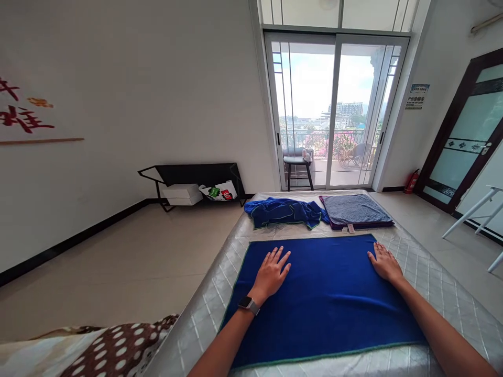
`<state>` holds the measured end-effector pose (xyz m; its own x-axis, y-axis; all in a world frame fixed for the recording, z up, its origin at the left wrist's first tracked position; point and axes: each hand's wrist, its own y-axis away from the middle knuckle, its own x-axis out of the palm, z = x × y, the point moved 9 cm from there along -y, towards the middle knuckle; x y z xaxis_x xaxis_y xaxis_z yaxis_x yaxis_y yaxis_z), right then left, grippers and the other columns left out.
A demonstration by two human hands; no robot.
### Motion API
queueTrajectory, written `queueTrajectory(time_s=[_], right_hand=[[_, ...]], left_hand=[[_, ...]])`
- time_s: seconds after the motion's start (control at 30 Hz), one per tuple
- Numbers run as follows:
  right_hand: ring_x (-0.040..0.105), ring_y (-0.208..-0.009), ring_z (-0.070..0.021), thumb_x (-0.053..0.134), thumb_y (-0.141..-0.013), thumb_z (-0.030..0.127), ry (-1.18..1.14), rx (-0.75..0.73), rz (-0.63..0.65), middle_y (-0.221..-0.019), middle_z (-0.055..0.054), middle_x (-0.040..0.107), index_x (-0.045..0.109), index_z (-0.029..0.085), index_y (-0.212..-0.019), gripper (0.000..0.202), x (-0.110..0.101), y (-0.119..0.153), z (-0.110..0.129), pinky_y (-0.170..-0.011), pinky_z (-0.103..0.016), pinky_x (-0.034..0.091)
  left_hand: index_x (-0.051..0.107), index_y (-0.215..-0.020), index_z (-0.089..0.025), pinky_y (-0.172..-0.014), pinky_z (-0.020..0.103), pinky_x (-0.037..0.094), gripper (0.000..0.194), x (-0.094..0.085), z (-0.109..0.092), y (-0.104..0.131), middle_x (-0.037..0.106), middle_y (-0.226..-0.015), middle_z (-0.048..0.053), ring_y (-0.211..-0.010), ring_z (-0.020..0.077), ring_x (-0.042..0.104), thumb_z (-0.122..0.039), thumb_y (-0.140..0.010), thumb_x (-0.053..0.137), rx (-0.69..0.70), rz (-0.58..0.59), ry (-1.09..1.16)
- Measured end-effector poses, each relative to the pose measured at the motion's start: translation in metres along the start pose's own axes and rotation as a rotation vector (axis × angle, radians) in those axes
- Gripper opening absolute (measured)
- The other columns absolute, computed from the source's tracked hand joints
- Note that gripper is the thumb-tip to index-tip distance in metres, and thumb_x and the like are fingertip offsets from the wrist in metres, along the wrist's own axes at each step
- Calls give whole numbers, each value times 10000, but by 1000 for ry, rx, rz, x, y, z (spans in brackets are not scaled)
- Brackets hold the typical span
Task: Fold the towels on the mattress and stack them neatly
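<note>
On the mattress (212,285), the blue cloth (314,293) is spread flat, seemingly light, limp, best pinched at its corners. At left, the left hand (270,272) is laid palm-down, fingers spread, nothing grasped; at right, the right hand (385,262) is rested, ungripping, by the far corner.

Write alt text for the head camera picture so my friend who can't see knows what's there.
A person's left hand and right hand rest, fingers spread, on a green-edged blue cloth laid out on a quilted mattress. Beyond lie crumpled blue fabric and a folded gray cloth, before glass doors.
</note>
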<state>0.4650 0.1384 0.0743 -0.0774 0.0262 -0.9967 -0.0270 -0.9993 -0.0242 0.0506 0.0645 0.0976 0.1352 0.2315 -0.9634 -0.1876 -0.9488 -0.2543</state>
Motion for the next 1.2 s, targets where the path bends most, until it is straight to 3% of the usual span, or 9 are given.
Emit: queueTrajectory(time_s=[0.13,0.3,0.4,0.53,0.63,0.77,0.93,1.07,1.2], right_hand=[[214,-1504,-228,158,-992,469,9,3,17,-1630,-126,250,259,69,-1564,705,-4,0,-2,-1217,-431,195],[229,-1498,-259,193,-987,325,70,79,27,-1606,-173,284,305,4,-1532,642,-27,14,21,-1214,-470,181],[185,-1510,-251,189,-978,251,50,-54,-91,-1611,-170,263,308,0,-1531,619,-39,40,91,-1225,-464,132],[185,-1510,-235,202,-1011,461,-133,-432,-6,-1619,-108,250,264,100,-1570,668,-14,93,212,-1227,-430,160],[195,-1507,-235,175,-1012,524,-194,-528,94,-1619,-110,238,257,108,-1571,701,7,119,248,-1227,-436,165],[190,-1509,-229,170,-1011,545,-186,-467,98,-1620,-87,247,248,150,-1576,694,13,120,208,-1233,-444,138],[229,-1499,-219,185,-1004,559,-103,-270,42,-1621,-59,278,262,193,-1577,684,6,107,85,-1230,-446,166],[235,-1498,-228,213,-987,540,-17,-104,38,-1622,-81,277,276,135,-1570,712,1,102,-4,-1229,-445,190],[257,-1490,-244,233,-971,521,11,-46,47,-1611,-90,310,300,127,-1562,714,2,100,-43,-1221,-452,224]], left_hand=[[355,-1521,-376,-1209,491,232,561,9,-38,24,382,-1595,3,-1485,258,289,-590,-1009,278,100,46,52],[342,-1524,-382,-1212,496,219,592,12,-38,27,367,-1601,13,-1489,264,281,-634,-993,274,40,110,72],[341,-1524,-384,-1215,503,211,597,15,-36,24,359,-1604,13,-1492,275,273,-639,-986,302,33,111,73],[343,-1523,-385,-1215,509,213,599,18,-35,24,361,-1603,7,-1490,283,277,-636,-980,333,41,92,54],[351,-1522,-378,-1215,503,220,603,20,-35,25,355,-1604,10,-1490,282,278,-633,-976,345,43,104,38],[347,-1524,-386,-1219,505,213,601,20,-34,25,352,-1605,-2,-1492,285,271,-635,-977,338,43,100,38],[338,-1527,-387,-1222,511,194,607,22,-34,25,348,-1606,-5,-1493,292,268,-637,-974,343,48,105,50],[334,-1528,-387,-1221,504,202,609,22,-33,26,343,-1608,-4,-1495,285,262,-636,-972,351,34,125,57],[319,-1529,-399,-1220,509,207,604,21,-33,26,338,-1610,-14,-1494,287,264,-640,-976,336,44,104,64]])
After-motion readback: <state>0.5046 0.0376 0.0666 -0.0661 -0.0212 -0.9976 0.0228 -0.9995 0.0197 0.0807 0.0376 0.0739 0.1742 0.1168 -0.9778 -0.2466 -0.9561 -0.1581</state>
